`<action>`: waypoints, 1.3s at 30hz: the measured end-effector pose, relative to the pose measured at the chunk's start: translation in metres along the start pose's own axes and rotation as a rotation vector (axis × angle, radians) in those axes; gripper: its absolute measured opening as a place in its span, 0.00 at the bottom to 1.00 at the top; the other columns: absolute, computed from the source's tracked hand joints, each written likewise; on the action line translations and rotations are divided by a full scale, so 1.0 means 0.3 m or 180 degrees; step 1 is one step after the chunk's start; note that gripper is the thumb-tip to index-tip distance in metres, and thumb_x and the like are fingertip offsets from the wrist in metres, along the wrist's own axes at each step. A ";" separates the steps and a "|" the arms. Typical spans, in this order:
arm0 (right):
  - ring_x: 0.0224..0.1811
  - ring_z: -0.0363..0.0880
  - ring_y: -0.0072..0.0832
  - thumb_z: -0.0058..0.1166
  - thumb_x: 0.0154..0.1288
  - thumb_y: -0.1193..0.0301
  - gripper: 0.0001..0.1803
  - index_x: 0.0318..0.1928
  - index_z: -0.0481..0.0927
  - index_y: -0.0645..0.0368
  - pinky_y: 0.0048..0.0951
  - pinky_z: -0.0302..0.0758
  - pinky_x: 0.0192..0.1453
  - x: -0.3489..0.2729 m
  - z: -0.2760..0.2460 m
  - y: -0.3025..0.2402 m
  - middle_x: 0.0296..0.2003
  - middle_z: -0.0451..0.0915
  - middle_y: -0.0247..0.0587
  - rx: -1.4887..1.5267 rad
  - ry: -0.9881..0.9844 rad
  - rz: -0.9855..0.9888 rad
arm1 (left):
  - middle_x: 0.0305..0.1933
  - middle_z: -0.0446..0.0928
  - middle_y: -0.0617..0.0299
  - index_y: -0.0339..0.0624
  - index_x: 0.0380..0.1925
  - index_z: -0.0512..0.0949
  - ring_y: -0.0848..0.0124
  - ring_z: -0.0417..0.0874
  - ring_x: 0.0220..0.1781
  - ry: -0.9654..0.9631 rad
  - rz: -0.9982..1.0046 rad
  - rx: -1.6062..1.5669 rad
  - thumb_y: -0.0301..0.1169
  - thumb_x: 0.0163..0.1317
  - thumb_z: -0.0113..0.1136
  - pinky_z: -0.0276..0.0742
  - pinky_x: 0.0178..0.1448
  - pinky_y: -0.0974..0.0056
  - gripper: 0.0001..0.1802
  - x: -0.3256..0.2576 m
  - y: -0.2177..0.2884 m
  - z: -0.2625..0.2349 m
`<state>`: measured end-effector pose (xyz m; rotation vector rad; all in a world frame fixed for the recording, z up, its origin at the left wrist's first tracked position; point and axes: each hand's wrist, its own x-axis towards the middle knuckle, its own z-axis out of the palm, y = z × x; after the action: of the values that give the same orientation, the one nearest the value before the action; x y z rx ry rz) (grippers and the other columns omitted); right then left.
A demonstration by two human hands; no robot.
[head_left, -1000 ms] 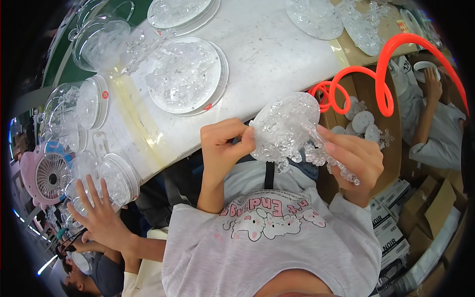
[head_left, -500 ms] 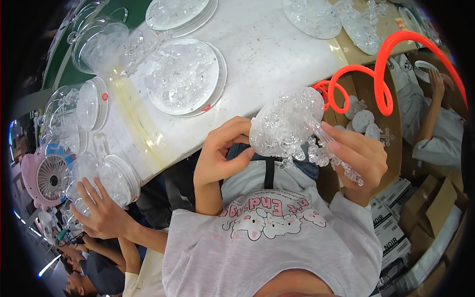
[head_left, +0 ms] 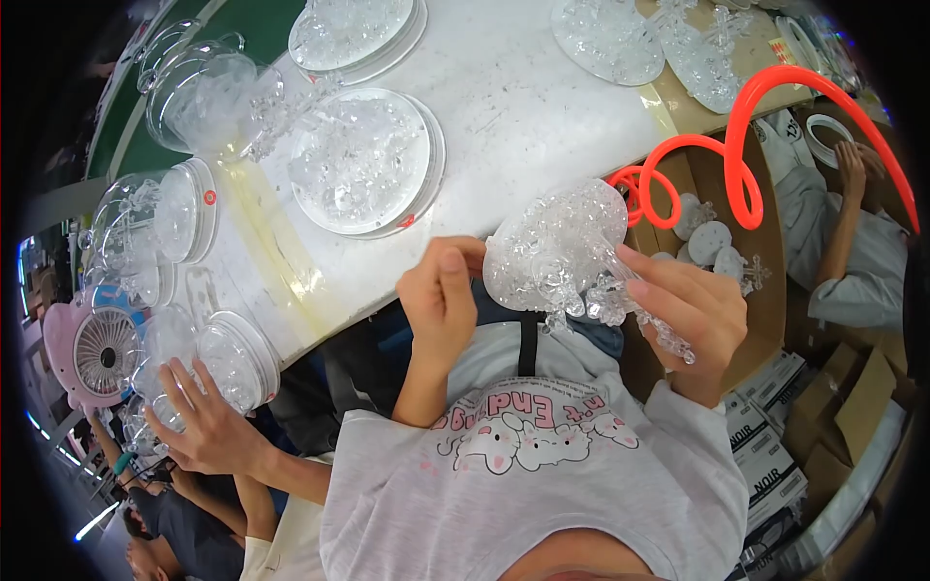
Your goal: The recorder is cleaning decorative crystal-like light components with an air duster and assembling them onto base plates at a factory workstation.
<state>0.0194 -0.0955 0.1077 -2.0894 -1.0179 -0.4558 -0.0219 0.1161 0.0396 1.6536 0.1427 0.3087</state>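
A round white disc (head_left: 552, 232) covered in clear, glittering chips is tilted up in front of my body. Clear plastic flower-like pieces and a stem (head_left: 668, 339) stand out from its face toward me. My right hand (head_left: 699, 305) is closed on that clear stem, thumb and fingers pinching it. At the disc's left edge, my left hand (head_left: 438, 302) is curled with its thumb raised. Its fingers reach behind the rim, where their tips are hidden.
Similar chip-covered discs (head_left: 363, 160) lie on the white table (head_left: 504, 107), with clear domes (head_left: 126, 213) at left. A co-worker's hand (head_left: 215, 426) touches discs near a pink fan (head_left: 73, 353). A red coiled hose (head_left: 746, 126) hangs over a cardboard box (head_left: 760, 310) holding more discs.
My left thumb has lifted off the disc's front and now points up. Both hands and the disc have shifted slightly downward in view.
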 end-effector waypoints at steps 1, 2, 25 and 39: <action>0.24 0.78 0.33 0.51 0.44 0.76 0.12 0.35 0.78 0.62 0.22 0.73 0.22 0.001 0.001 0.004 0.35 0.79 0.50 -0.0063 -0.0077 -0.0025 | 0.27 0.75 0.60 0.33 0.27 0.73 0.80 0.70 0.21 0.0183 -0.0338 -0.0646 0.25 0.60 0.50 0.65 0.25 0.75 0.06 0.014 0.012 0.014; 0.24 0.78 0.33 0.51 0.44 0.76 0.12 0.35 0.78 0.62 0.22 0.73 0.22 -0.002 0.005 0.009 0.35 0.79 0.50 -0.0060 -0.0080 -0.0016 | 0.30 0.74 0.62 0.31 0.31 0.75 0.81 0.70 0.24 -0.0134 -0.0574 -0.0601 0.21 0.57 0.52 0.65 0.28 0.77 0.04 0.038 0.039 0.010; 0.28 0.78 0.29 0.54 0.38 0.69 0.18 0.35 0.78 0.59 0.20 0.73 0.24 0.040 -0.005 0.010 0.36 0.78 0.48 -0.0083 -0.0778 -0.0374 | 0.26 0.73 0.66 0.33 0.35 0.77 0.85 0.69 0.25 -0.0849 -0.0442 -0.0520 0.15 0.48 0.53 0.64 0.27 0.81 0.12 0.109 0.039 -0.007; 0.32 0.76 0.26 0.56 0.42 0.65 0.18 0.38 0.77 0.54 0.20 0.74 0.27 0.083 -0.028 -0.026 0.39 0.76 0.45 -0.0397 -0.1471 -0.0976 | 0.20 0.72 0.62 0.34 0.22 0.72 0.79 0.74 0.22 -0.1061 -0.0418 -0.0013 0.21 0.44 0.58 0.69 0.27 0.74 0.06 0.077 0.040 -0.034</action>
<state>0.0287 -0.0860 0.1317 -2.2096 -1.6285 -0.1861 -0.0037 0.1308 0.0549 1.6593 -0.0008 -0.0678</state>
